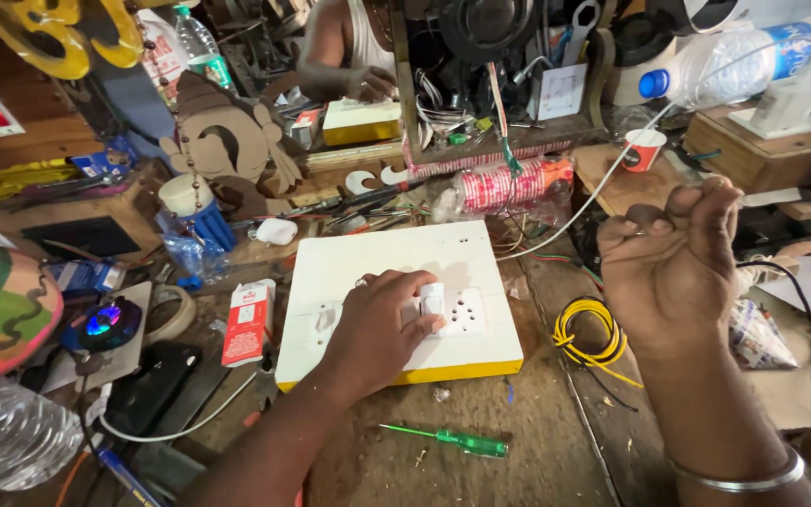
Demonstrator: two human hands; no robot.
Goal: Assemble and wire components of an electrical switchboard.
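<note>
A white switch board with a yellow edge (443,268) lies flat on the workbench in front of me. My left hand (377,324) rests on it, with the fingers closed around a small white switch (433,300) beside a white socket plate with round holes (466,310). My right hand (673,258) is raised to the right of the board, its fingers curled shut; something small may be pinched in them, but I cannot make it out. A white wire (603,183) runs up from the board past that hand.
A green screwdriver (452,439) lies in front of the board. A yellow wire coil (586,333) sits to its right. A red and white carton (248,322), tape roll (173,314) and plastic bottle (11,437) crowd the left. Another person's arm (340,56) works at the back.
</note>
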